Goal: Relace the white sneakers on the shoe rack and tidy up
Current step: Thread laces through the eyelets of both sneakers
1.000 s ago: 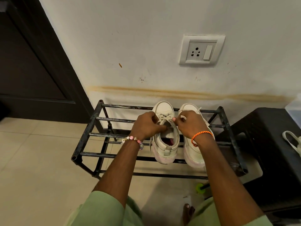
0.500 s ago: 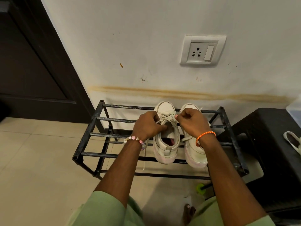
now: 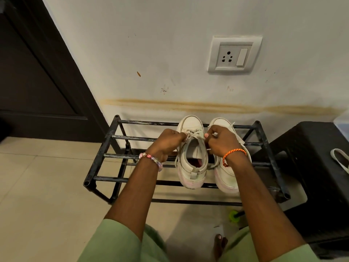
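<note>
Two white sneakers stand side by side, toes to the wall, on the top bars of a black metal shoe rack (image 3: 105, 148). The left sneaker (image 3: 192, 167) has its white lace (image 3: 194, 133) crossing the upper eyelets. My left hand (image 3: 168, 143) pinches the lace at the shoe's left side. My right hand (image 3: 221, 141) pinches the other lace end at its right side and covers much of the right sneaker (image 3: 226, 176). Loose lace hangs down by both sides of the left shoe.
A black plastic stool (image 3: 311, 167) stands right of the rack with a white shoe (image 3: 340, 159) on it. A wall socket (image 3: 234, 54) sits above. A dark door (image 3: 28, 72) is at the left. A green-tipped object (image 3: 233, 216) lies on the tiled floor near my foot.
My hands have drawn slightly apart, uncovering the left sneaker's opening. The lace now runs taut between them.
</note>
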Motion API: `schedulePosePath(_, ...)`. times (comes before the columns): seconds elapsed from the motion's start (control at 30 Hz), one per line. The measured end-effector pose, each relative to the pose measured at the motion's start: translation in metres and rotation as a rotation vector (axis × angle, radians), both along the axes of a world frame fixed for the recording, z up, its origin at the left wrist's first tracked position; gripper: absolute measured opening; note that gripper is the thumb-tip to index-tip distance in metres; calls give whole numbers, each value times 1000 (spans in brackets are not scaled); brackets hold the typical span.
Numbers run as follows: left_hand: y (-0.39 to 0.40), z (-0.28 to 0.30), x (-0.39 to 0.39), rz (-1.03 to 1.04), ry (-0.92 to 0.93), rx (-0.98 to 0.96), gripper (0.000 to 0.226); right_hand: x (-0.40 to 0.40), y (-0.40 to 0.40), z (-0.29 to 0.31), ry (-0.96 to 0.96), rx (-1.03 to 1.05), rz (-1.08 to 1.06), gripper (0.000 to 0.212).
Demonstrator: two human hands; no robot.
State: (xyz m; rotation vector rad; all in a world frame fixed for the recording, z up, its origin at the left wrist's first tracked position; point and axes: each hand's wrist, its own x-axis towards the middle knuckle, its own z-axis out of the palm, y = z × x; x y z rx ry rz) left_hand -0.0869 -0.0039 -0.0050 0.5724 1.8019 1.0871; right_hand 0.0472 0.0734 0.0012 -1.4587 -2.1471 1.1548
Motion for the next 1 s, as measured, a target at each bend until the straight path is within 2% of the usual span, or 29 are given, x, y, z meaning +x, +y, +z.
schedulePosePath(0.1,0,0,0,52,-57,-1,23,2,2,-7,98,-73,-66,27)
schedulePosePath(0.33,-3,3,2,120,-145,28,26,3,6,-21,136,-74,-140,25)
schedulePosePath(0.47,-2,4,3,114,-36,6,27,2,-2,-12,112,-62,-158,19)
schedulePosePath(0.57,-10,8,4,123,87,-13,28,5,-10,6,73,-50,-154,30)
schedulePosePath(0.63,-14,17,2,133,109,-5,19,8,-10,25,114,-153,-172,33)
schedulePosePath(0.7,-17,41,-1,75,182,-6,9,9,-5,49,153,-278,-186,28)
schedulePosePath(0.73,-18,58,-3,47,192,20,12,10,-3,63,150,-309,-175,25)
schedulePosePath(1.0,-9,190,-4,-123,-110,122,27,11,1,184,224,-239,-47,11)
